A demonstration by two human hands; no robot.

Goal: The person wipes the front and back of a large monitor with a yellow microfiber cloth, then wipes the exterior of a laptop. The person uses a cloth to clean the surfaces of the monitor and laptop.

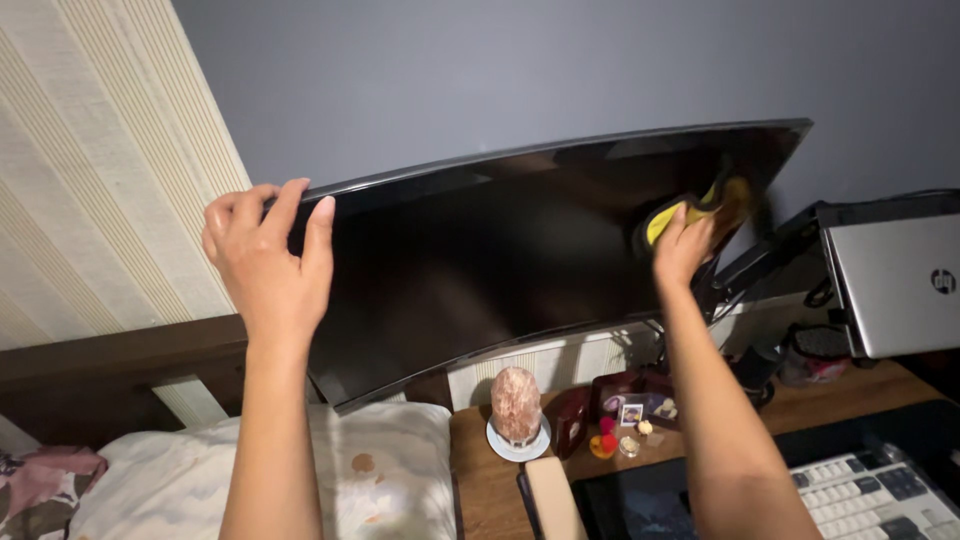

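Note:
A wide curved black monitor (500, 250) with a dark screen fills the middle of the view, tilted down to the left. My left hand (268, 262) grips its upper left corner, fingers curled over the top edge. My right hand (682, 245) presses a yellow cloth (690, 212) against the right part of the screen. The cloth looks blurred and its reflection shows in the glass.
A silver laptop (895, 280) sits raised at the right on a black arm (765, 260). On the wooden desk (490, 480) stand a pink salt lamp (516, 405), small trinkets (625, 420) and a keyboard (870, 495). A pillow (380, 475) lies lower left.

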